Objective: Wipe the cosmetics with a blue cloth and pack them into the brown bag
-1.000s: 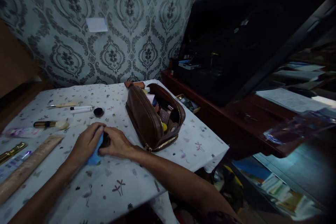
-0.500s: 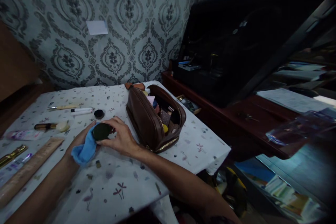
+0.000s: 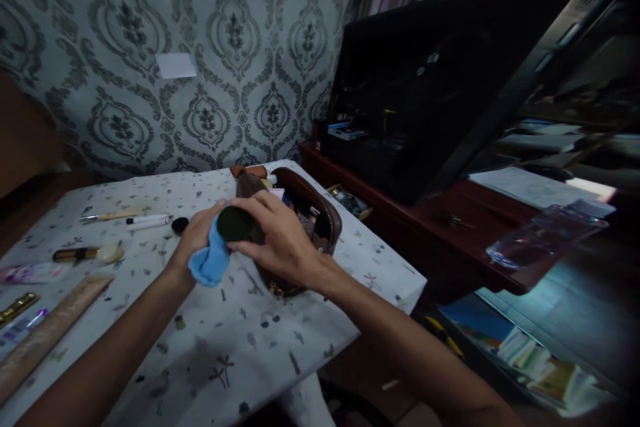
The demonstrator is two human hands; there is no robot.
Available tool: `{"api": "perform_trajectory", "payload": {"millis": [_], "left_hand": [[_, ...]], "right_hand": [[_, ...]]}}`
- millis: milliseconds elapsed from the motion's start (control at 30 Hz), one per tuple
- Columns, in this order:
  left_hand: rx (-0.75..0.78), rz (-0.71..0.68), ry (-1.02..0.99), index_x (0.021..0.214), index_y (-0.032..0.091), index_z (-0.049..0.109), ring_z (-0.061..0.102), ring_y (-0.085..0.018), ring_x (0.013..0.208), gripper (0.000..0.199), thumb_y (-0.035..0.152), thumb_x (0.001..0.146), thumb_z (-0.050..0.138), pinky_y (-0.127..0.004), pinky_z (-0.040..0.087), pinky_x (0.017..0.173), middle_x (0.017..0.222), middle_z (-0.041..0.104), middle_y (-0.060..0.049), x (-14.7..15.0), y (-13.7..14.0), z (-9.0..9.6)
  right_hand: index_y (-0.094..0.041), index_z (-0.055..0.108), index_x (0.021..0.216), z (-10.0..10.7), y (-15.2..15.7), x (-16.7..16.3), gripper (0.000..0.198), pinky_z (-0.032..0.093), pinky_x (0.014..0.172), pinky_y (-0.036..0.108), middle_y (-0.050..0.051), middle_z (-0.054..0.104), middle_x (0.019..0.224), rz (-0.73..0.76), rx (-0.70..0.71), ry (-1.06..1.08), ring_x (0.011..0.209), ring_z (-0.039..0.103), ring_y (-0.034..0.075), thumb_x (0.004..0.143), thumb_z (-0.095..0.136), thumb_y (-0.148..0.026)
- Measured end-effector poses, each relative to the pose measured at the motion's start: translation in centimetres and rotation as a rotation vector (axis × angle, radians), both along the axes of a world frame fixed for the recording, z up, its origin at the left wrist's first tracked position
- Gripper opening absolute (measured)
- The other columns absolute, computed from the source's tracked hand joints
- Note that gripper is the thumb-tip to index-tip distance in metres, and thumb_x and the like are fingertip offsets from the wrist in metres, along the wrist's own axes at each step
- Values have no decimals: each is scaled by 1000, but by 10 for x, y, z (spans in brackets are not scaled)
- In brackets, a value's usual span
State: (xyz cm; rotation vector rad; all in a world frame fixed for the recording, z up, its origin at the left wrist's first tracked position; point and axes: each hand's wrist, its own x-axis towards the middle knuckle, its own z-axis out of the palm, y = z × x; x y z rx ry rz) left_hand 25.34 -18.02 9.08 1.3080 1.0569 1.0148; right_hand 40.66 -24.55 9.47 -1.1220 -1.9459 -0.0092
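Observation:
My right hand (image 3: 283,240) is closed round a dark green, round-ended container (image 3: 235,223), its flat end facing me. Pressed against the container's left side is a light blue cloth (image 3: 209,265), which my left hand (image 3: 193,240) grips; that hand's fingers are partly hidden behind it. Both hands are above the table, in front of a brown zip bag (image 3: 333,217). The bag stands unzipped with cosmetics inside, and my right hand covers much of it. A small round black piece (image 3: 179,225) lies just left of my left hand.
On the patterned tablecloth (image 3: 225,373), to the left, lie a thin brush (image 3: 113,215), a white pen-like tube (image 3: 149,221), a thick makeup brush (image 3: 87,253) and a long beige tube (image 3: 55,333). A large black screen (image 3: 400,100) and clear bottle (image 3: 545,235) stand right.
Both hands have moved right with the container and cloth, and now overlap the bag. The container has come nearer the bag's front. The camera view has shifted slightly.

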Motion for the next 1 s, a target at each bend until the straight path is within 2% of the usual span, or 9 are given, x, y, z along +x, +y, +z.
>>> {"api": "perform_trajectory", "payload": {"millis": [133,233,333,433,500,567,667,800,1000], "left_hand": [[77,-153,-41,76,18,59,54,-16,54,30,47,84,57,-24,45,49,56,53,2,26,0,5],[152,-319,-25,92,17,64,48,-12,45,32,46,86,52,-21,39,44,55,52,4,37,5,8],[391,-444,166,100,15,68,56,-14,56,39,47,90,48,-23,46,54,63,60,1,40,9,10],[691,-484,399,105,17,71,66,-21,88,40,44,95,44,-29,51,82,90,73,-4,37,5,7],[811,-449,494,111,19,70,66,-23,100,39,40,97,41,-32,50,90,103,74,-5,34,-1,3],[893,-395,571,113,20,70,68,-23,97,39,37,98,39,-33,51,88,104,73,-7,30,-8,-2],[971,-348,637,114,21,70,68,-22,90,39,35,100,37,-32,53,80,103,72,-8,24,-14,-8],[976,-340,596,117,19,68,68,-20,92,38,35,102,36,-29,53,75,101,70,-8,18,-16,-14],[951,-326,547,120,19,66,68,-20,93,37,34,102,38,-30,54,75,104,70,-8,17,-18,-18]], "right_hand": [[-20,59,122,9,-7,23,48,50,85,35,7,61,110,-1,-10,119,100,60,22,80,76,-36],[-18,62,117,13,-12,40,47,51,80,32,7,66,108,-26,-114,254,94,62,20,77,77,-39],[-18,63,113,13,-15,56,46,51,75,31,5,70,99,-88,-235,370,85,64,19,76,76,-42],[-17,64,112,11,-15,70,44,50,78,32,6,71,101,-193,-219,380,88,65,20,77,74,-43],[-16,63,111,9,-12,77,43,48,79,32,7,71,102,-276,-208,290,90,64,20,78,74,-40],[-15,62,113,8,-9,81,42,47,78,31,8,71,103,-352,-245,119,91,64,21,77,75,-35],[-13,62,112,10,-5,81,40,44,77,30,10,71,103,-410,-377,-204,92,65,22,78,75,-28],[-11,64,106,16,2,75,31,44,73,28,13,71,99,-443,-558,-517,94,66,25,82,72,-29],[-10,67,106,23,16,70,35,48,76,28,17,70,110,-446,-681,-670,103,67,29,82,74,-34]]}}
